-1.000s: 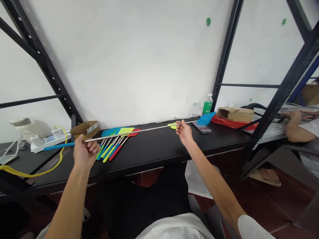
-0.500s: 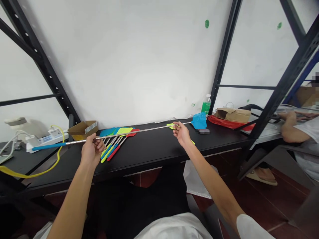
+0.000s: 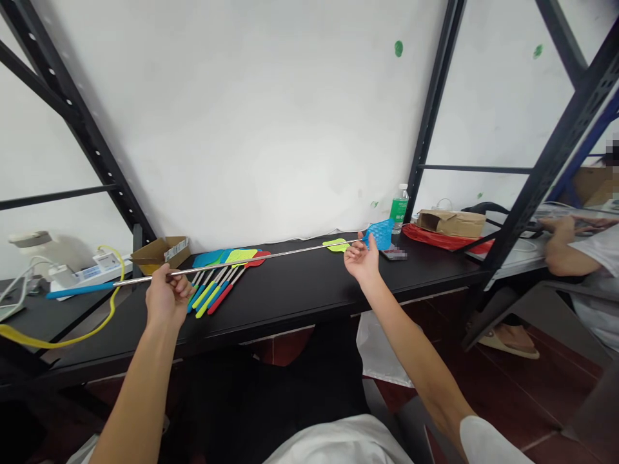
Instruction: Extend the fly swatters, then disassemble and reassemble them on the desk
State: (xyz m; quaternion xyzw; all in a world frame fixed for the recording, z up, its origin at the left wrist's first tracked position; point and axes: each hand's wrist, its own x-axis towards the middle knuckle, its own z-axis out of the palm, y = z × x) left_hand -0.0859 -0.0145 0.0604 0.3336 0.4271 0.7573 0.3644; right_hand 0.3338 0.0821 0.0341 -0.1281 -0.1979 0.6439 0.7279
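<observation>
Grip: left hand (image 3: 168,293), left of centre, wrapped round swatter rod near handle; right hand (image 3: 362,260), right of centre, fingers and thumb on rod by mesh head.
Swatter: blue swatter (image 3: 290,252) slants across mid-frame above black shelf (image 3: 290,290), handle left, head right.
Fan: coloured swatters (image 3: 242,256), overlapping, left of centre, behind rod.
Loose: yellow-green paddle (image 3: 336,245), centre right, near right hand.
Back left: open cardboard box (image 3: 162,254).
Back right: green-label bottle (image 3: 399,209) near post.
Backdrop: white wall (image 3: 265,129).
</observation>
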